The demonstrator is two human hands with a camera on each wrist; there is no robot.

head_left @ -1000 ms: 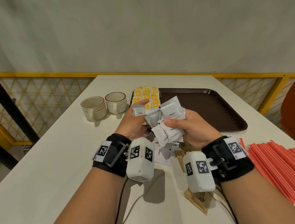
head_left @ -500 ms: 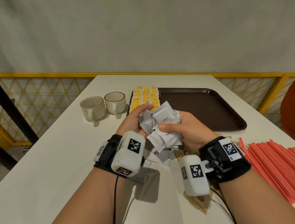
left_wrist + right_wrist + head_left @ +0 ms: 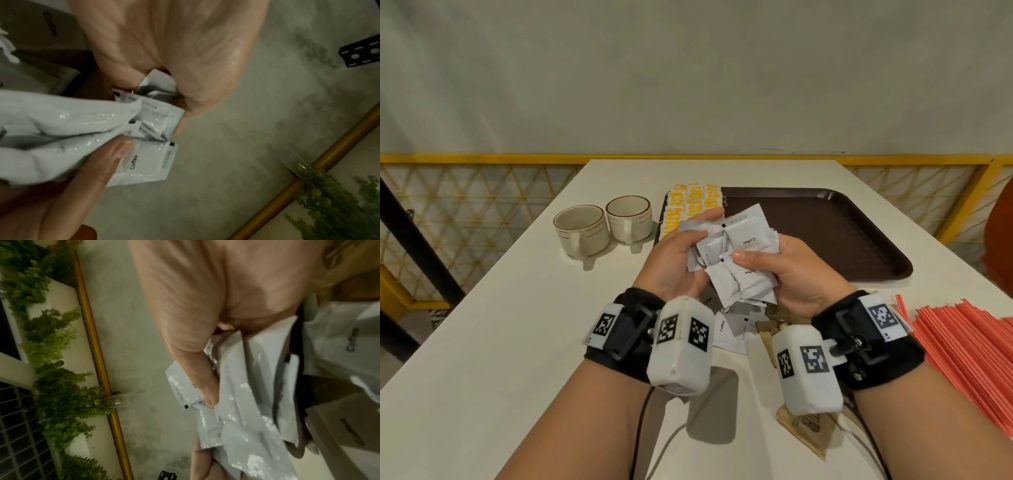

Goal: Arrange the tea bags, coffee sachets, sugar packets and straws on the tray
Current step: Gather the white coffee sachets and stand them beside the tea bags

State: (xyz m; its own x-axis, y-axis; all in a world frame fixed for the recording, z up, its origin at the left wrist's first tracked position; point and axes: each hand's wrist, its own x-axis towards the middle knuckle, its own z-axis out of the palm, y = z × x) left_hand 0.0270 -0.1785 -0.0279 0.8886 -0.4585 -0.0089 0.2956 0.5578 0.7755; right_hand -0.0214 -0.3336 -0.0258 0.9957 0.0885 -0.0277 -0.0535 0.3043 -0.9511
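Both hands hold a bunch of white coffee sachets (image 3: 736,260) above the table's near middle. My left hand (image 3: 681,253) grips the bunch from the left, thumb on top; the sachets (image 3: 82,133) fill the left wrist view. My right hand (image 3: 780,270) grips it from the right, thumb pressed on a lower sachet; the sachets (image 3: 246,402) show glossy in the right wrist view. The dark brown tray (image 3: 825,233) lies beyond, with yellow tea bags (image 3: 691,202) in rows at its left end. Red straws (image 3: 969,349) lie at the right. More sachets (image 3: 732,329) and brown packets (image 3: 808,431) lie under my wrists.
Two cream cups (image 3: 602,226) stand left of the tray on the white table (image 3: 500,325). A yellow railing (image 3: 482,158) runs behind the table, with a grey wall beyond. A reddish-orange object (image 3: 1000,246) shows at the right edge.
The left hand first pinched one sachet apart, then closed in on the bunch. Both hands have shuffled the sachets together, and the bunch has shifted slightly forward.
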